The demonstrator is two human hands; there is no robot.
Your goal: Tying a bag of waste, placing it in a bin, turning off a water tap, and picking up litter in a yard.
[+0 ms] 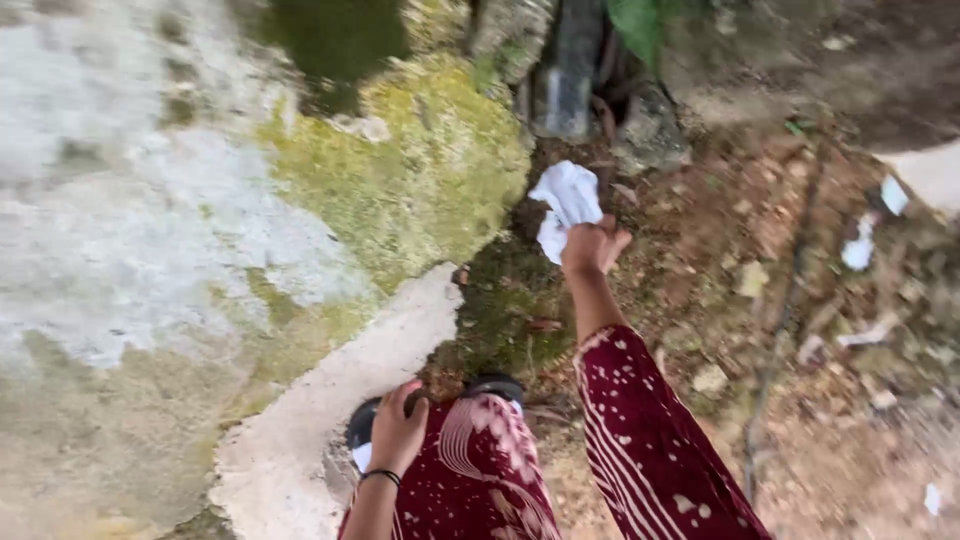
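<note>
Right hand (pixel 595 245) out front, fist closed on white paper (pixel 567 205); left hand (pixel 397 432) low by my leg.

My right arm in the maroon sleeve (pixel 645 440) reaches forward over the dirt (pixel 760 330), fingers clamped around the crumpled paper, which sticks up and left out of the fist, near the mossy rock (pixel 430 160). My left hand hangs beside the maroon dress (pixel 480 470), fingers curled loosely, touching the cloth; can't tell if it holds anything. Black band (pixel 381 476) on that wrist. Black sandals (pixel 490 385) at the concrete edge (pixel 340 390). White scraps (pixel 858 252) lie scattered on the dirt, well apart from my right hand.
</note>
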